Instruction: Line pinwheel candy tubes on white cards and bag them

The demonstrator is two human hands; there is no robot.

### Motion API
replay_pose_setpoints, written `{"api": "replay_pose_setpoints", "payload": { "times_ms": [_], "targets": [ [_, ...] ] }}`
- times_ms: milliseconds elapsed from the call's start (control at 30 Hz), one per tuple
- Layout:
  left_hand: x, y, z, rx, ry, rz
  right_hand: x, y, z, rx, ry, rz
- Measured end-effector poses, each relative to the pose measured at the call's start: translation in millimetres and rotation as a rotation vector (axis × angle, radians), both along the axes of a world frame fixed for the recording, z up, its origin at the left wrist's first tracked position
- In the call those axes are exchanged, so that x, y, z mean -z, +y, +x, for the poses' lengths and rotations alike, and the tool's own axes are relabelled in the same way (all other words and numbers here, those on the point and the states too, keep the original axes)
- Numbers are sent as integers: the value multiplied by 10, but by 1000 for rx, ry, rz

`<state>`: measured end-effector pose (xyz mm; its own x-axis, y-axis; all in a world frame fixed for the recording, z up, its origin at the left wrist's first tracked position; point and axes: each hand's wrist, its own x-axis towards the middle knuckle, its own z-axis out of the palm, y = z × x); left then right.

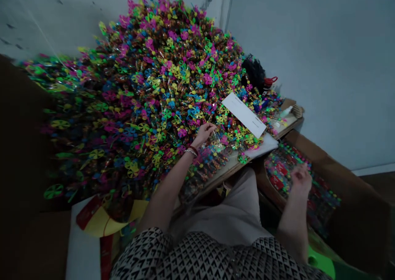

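A large heap of small colourful items (pixel 173 78), with pink, yellow, green and blue wheel-shaped tops, covers the table. My left hand (pixel 204 134) is at the heap's near edge, its fingers pinched together; what lies between them is too small to make out. Just below it, clear-wrapped items (pixel 210 165) lie in a row along the table edge. My right hand (pixel 301 177) hangs over an open cardboard box (pixel 327 156) holding similar packed items and red cards; its fingers are blurred. A white printed card (pixel 243 114) rests on the heap.
Beside the card, a white pad (pixel 262 146) lies at the table edge (pixel 290 128). A dark bundle (pixel 253 71) and a brush (pixel 296 111) are at the back right. Yellow and red card pieces (pixel 103 222) are at the lower left, and something bright green (pixel 322 263) at the lower right.
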<state>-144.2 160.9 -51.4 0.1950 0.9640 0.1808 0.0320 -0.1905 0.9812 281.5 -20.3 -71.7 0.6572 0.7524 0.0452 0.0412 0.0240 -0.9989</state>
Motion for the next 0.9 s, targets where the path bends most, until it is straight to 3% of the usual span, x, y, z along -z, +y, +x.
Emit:
{"api": "replay_pose_setpoints", "payload": {
  "times_ms": [100, 200, 267, 400, 567, 667, 767, 900],
  "targets": [
    [-33, 25, 35, 86, -34, -3, 69, -11, -240, -267, 43, -114],
    [-90, 48, 44, 123, 1, 2, 99, 370, -786, -623, -28, -267],
    [-151, 53, 31, 159, 42, -5, 102, 673, -1126, -688, -165, -278],
    [-293, 16, -37, 270, 114, -9, 129, 962, -1437, -750, -377, -254],
    [-332, -73, -76, 274, 150, -4, 154, 808, -1390, -668, -434, -117],
    [-282, -82, 8, 276, 149, 31, 40, 815, -1487, -601, -570, -91],
    [-252, -59, 119, 242, 231, 112, -148, 1024, -1697, -611, -826, -96],
    [-287, -64, 141, 153, 361, 246, -332, 1382, -1838, -798, -991, -78]
  ]
}}
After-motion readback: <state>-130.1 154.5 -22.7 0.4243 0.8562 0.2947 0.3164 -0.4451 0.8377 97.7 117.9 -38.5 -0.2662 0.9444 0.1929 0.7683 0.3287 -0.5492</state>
